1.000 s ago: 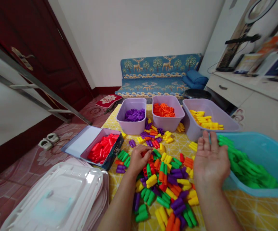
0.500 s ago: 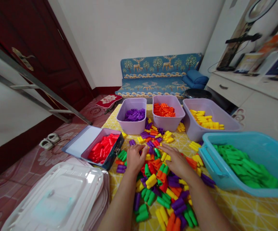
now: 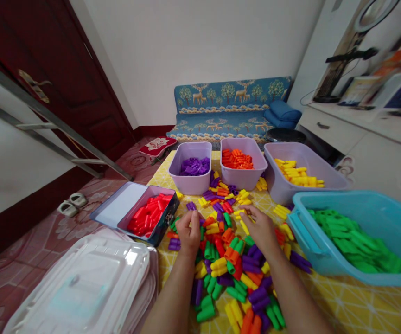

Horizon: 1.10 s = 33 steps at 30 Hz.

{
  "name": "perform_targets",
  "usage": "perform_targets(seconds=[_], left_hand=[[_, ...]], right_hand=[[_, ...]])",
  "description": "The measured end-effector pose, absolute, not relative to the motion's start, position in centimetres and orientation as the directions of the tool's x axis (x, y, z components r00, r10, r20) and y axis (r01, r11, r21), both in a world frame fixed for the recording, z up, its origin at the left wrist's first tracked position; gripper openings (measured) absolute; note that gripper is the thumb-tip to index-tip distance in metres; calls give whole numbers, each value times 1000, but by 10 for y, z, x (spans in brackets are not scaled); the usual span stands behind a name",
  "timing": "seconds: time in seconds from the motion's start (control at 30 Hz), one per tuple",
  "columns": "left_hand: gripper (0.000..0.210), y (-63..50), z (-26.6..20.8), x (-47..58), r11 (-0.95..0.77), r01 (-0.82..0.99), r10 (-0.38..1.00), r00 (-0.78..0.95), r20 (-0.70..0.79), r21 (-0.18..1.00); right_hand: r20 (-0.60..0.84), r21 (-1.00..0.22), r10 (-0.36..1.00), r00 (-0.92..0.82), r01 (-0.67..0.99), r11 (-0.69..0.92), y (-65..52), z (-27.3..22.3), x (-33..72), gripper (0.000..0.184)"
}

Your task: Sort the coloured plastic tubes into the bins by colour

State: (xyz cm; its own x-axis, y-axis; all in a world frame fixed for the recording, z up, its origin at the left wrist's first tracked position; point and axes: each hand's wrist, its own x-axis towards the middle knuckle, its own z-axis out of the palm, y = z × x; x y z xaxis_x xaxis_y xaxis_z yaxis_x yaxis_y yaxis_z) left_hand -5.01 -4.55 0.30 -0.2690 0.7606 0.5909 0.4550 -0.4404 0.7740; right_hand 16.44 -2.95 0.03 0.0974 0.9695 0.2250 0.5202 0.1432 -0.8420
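A mixed pile of plastic tube-shaped blocks (image 3: 217,264) in red, orange, yellow, green and purple lies on the yellow patterned tablecloth (image 3: 325,297). My left hand (image 3: 189,232) is at the pile's left side, fingers curled in and thumb raised; whatever they hold is hidden. On the right side, my right hand (image 3: 261,229) has thumb and fingers drawn together at a yellow block (image 3: 244,227). Past my hands stand a tub of purple blocks (image 3: 195,166), a tub of orange blocks (image 3: 237,159) and a tub of yellow blocks (image 3: 297,174).
Green blocks (image 3: 356,241) fill part of a blue tub (image 3: 311,250) at the right. An open case (image 3: 168,218) with red blocks (image 3: 149,214) sits at the left, beside stacked clear lids (image 3: 82,283). Behind the table is a blue sofa (image 3: 221,121); a metal ladder (image 3: 54,123) leans at the left.
My left hand has curled its fingers and shifted slightly left and down. My right hand has moved a little right, its stretched fingers now drawn in at a yellow block.
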Motion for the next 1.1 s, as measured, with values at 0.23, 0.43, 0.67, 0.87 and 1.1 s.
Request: perform_targets(seconds=[0.23,0.43,0.67,0.87,1.1], left_hand=[[42,-50,8,-44,-457,557,887,228,402,694],[30,-40,5,-40,-432,636,898,238,370,639],[43,-36,2,-40,-427,741,902,309,302,519],[43,-31,0,-40,-369,750,928,260,268,549],[36,-30,1,-38,-262,781,962,166,216,567]], right_hand=[[178,-813,979,97,575,91,-32,-1,169,25],[189,-879,976,110,461,118,-35,20,170,26],[30,-914,994,-107,399,71,-40,35,184,20],[136,-972,895,424,-116,203,-37,66,184,40],[213,-920,872,441,-211,331,-31,72,171,52]])
